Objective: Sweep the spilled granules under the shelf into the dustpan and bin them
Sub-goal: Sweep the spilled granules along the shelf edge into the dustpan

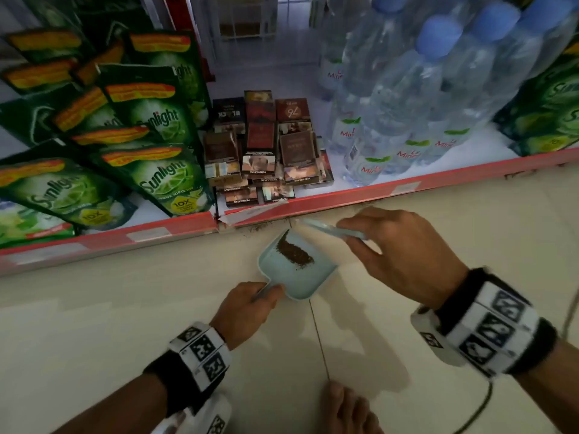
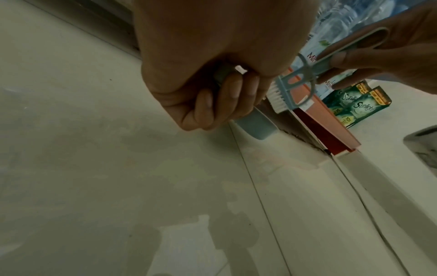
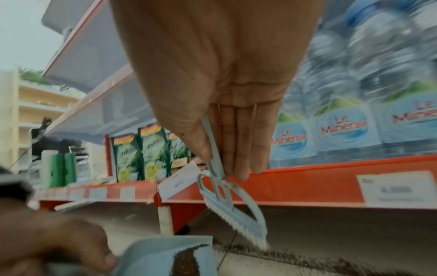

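A light blue dustpan [image 1: 297, 274] lies on the tiled floor just before the red shelf edge [image 1: 344, 195], with a dark pile of granules [image 1: 294, 253] in it. My left hand [image 1: 266, 292] grips its handle [image 2: 253, 123]. To its right, my right hand [image 1: 354, 242] pinches a small blue brush [image 1: 329, 228] between thumb and fingers. Its white bristles [image 3: 250, 237] touch the floor at the shelf's foot, beside the pan's mouth [image 3: 165, 255]. A dark line of granules [image 3: 295, 259] runs along the floor under the shelf, to the right of the brush.
The bottom shelf holds green Sunlight pouches [image 1: 156, 173], stacked cigarette packs [image 1: 266, 151] and water bottles [image 1: 407, 104]. A loose price tag [image 3: 179, 179] hangs off the shelf edge. My bare foot [image 1: 347, 408] and a cable [image 1: 479, 408] lie on the floor near me.
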A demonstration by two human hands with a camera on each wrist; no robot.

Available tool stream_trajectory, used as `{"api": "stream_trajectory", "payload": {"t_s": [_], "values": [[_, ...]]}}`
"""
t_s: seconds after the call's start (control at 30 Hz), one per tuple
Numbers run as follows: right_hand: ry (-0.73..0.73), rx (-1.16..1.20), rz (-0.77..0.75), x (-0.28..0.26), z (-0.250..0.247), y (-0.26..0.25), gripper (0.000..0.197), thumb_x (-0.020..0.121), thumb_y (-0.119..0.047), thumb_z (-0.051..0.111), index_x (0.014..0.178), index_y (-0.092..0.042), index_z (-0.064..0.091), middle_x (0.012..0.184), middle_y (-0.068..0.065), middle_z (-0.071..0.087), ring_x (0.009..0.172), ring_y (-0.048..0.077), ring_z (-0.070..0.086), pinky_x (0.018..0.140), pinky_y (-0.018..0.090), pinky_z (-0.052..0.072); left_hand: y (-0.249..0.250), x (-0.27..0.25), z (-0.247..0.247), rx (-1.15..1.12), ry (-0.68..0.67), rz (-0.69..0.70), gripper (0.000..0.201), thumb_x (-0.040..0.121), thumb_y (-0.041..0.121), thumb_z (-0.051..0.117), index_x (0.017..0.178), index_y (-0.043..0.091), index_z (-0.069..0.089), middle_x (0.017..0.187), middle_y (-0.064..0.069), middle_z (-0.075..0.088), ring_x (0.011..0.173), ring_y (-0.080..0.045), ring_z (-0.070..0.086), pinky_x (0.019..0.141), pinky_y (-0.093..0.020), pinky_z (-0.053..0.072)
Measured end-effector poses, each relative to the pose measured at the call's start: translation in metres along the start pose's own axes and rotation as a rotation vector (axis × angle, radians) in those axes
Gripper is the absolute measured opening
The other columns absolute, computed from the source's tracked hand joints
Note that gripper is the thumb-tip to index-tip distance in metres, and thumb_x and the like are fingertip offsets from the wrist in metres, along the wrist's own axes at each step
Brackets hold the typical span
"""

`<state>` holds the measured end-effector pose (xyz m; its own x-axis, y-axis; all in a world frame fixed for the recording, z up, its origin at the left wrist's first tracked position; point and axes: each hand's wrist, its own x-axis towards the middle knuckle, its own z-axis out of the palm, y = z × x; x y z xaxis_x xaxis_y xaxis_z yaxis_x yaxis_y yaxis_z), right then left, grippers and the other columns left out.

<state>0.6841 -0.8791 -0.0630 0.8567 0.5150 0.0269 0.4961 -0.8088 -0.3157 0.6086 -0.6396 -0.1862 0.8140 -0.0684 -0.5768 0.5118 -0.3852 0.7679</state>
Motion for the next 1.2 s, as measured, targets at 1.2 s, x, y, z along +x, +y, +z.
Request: {"api": "stream_trajectory", "payload": {"t_s": [1.2], "values": [[-0.073,-0.241,0.248,0.077,0.133,-0.032,0.033,0.1,-0.031,0.049,0.131,-0.036,0.057,0.104,0.008,0.071,0.079,0.041,0.069,0.064,0.04,0.051,-0.032,-0.017,-0.015,-0.303,0.144,-0.07,0.042,0.097,0.035,0.058,0.061,0.016,0.047,0.043,0.008,0.035,0.04,-0.008,0.03,0.043,-0.02,0.027]]}}
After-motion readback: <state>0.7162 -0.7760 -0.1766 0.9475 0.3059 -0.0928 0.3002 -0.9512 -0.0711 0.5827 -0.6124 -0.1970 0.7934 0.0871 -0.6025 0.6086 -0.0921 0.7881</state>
